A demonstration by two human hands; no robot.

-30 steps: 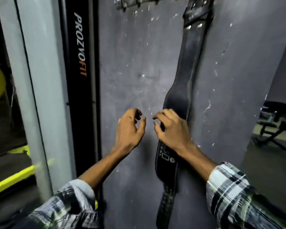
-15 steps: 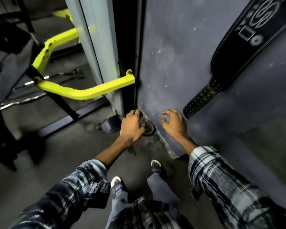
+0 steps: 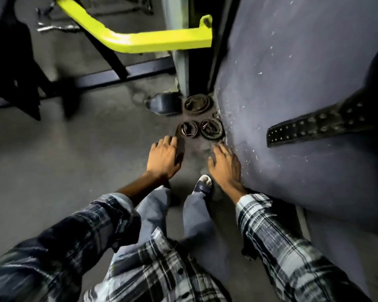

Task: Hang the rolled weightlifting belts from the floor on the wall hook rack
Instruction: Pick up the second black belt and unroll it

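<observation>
Nearest were the plaid sleeves [image 3: 277, 236] and grey trouser legs, soft woven cloth, with one dark shoe [image 3: 202, 185] planted on the floor [image 3: 63, 160] just short of the wall. Above them the left hand [image 3: 164, 159] and the right hand [image 3: 225, 165] reached down, each grip loose with fingers spread apart and holding nothing; the right hand hung just beside the wall [image 3: 292, 83].

Just beyond the fingertips lay the task's things: three rolled belts on the floor at the foot of the wall, the left near coil [image 3: 187, 130] and the right near coil [image 3: 212, 129] side by side, the far coil [image 3: 197, 105] behind them. They read as stiff dark leather wound into flat spirals, with pale glints that were probably buckle prongs (the blur left that uncertain).

The risk, as I judged it, was that a coil seized by its outer turn alone would spring open and trail, since nothing visibly bound the rolls. The two near coils sat so close that lifting one could drag the other. Knuckles might also scrape the rough, paint-flecked wall.

To the right a studded belt tail [image 3: 314, 127] hung against the wall, flat and perforated. Farther left stood a glossy yellow bar [image 3: 140, 41] and a dark rubbery foot [image 3: 164, 103].
</observation>
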